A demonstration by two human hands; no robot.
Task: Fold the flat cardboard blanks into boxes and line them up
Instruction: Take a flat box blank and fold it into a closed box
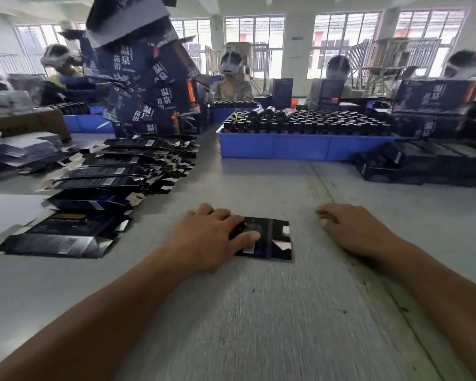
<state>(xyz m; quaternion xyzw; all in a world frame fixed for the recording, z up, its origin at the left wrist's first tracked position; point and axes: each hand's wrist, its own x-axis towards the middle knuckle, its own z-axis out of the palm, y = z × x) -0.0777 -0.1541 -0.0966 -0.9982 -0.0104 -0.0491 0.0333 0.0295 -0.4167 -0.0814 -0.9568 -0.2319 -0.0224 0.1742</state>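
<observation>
A flat dark cardboard blank (272,243) lies on the grey table (259,312) in front of me. My left hand (212,237) rests on its left part, fingers fairly straight and the thumb pressing on the card. My right hand (349,229) lies on the table to the right of the blank, apart from it, fingers loosely curled and holding nothing. To the left, a row of several folded dark boxes (107,182) runs from the near left edge away toward the back.
A blue tray (300,145) of dark bottles stands ahead. A tall pile of dark printed cartons (149,86) rises at the back left. More dark boxes (429,163) lie at the right. Several people sit across the table.
</observation>
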